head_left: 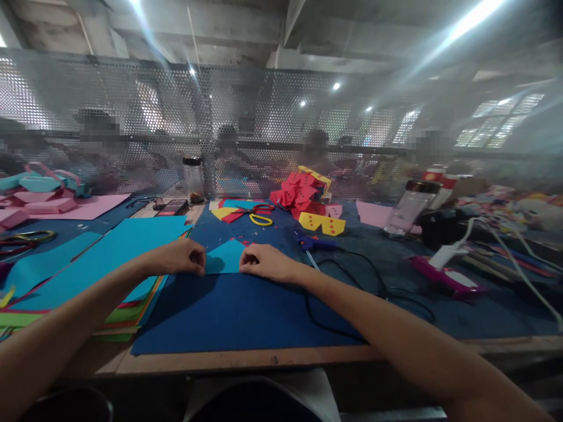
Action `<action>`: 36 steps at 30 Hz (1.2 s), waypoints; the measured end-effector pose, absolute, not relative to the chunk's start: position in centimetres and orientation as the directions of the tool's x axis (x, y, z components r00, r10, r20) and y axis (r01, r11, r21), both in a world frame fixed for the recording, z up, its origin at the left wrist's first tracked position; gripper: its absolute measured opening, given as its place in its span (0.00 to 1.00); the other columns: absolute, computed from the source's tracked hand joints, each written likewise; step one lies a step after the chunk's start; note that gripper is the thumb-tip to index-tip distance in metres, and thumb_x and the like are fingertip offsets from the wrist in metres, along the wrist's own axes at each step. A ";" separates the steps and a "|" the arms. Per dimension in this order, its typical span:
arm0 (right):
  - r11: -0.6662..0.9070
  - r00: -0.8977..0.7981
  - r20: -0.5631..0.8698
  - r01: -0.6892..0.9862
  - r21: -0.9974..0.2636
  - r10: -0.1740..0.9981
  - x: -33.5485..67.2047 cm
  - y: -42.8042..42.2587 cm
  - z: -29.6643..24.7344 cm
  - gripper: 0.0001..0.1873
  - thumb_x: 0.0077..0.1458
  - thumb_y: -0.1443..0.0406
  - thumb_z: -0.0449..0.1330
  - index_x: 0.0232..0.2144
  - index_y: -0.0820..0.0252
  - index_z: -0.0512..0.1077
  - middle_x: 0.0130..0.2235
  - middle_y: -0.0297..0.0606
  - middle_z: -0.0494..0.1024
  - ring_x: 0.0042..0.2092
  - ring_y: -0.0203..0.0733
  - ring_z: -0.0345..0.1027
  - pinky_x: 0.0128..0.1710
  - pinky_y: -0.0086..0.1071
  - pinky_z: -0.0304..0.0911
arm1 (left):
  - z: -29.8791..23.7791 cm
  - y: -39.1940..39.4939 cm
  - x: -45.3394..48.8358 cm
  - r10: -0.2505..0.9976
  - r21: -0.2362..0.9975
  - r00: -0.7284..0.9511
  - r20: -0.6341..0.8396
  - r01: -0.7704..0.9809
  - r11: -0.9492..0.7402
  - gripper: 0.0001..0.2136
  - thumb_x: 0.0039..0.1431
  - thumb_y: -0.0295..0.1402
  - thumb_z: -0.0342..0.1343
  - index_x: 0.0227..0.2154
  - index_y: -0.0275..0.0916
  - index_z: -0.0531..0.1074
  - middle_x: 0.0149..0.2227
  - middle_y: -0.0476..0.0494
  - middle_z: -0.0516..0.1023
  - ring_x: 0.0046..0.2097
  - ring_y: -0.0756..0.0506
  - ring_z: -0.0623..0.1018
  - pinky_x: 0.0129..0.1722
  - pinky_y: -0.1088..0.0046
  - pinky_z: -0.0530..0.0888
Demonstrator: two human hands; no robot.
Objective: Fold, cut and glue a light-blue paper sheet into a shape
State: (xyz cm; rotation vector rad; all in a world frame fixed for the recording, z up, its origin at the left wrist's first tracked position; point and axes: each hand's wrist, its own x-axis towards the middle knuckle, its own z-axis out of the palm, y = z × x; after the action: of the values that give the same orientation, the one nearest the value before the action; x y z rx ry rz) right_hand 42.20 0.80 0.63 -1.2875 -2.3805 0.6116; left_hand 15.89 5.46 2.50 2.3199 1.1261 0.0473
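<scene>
A small light-blue paper piece (224,258) lies on a dark blue sheet (233,313) in front of me. My left hand (180,257) grips its left edge with curled fingers. My right hand (264,262) pinches its right edge, fingers closed. Both forearms reach in from the bottom corners.
A stack of coloured paper topped with light blue (109,252) lies to the left. Behind sit scissors (259,218) with yellow and red handles, folded red and yellow paper pieces (308,202), a glue gun (314,241) with black cord, a jar (193,179), and a perforated metal screen (264,117).
</scene>
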 end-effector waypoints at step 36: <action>0.496 -0.526 0.114 0.678 -0.543 0.843 42.3 1.0 0.3 0.04 0.55 0.67 0.64 0.33 0.64 0.77 0.35 0.38 0.78 0.36 0.38 0.69 0.34 0.28 0.59 | 4.1 7.4 12.7 0.665 0.464 0.636 -0.392 0.761 -0.454 0.10 0.44 0.40 0.63 0.25 0.40 0.73 0.25 0.49 0.78 0.30 0.45 0.75 0.28 0.74 0.65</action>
State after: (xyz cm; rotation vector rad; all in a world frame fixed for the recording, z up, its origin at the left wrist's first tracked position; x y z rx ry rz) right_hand 42.33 1.00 0.33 -1.2673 -2.3797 0.6260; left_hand 12.71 7.36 4.14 2.2414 1.1074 -0.2033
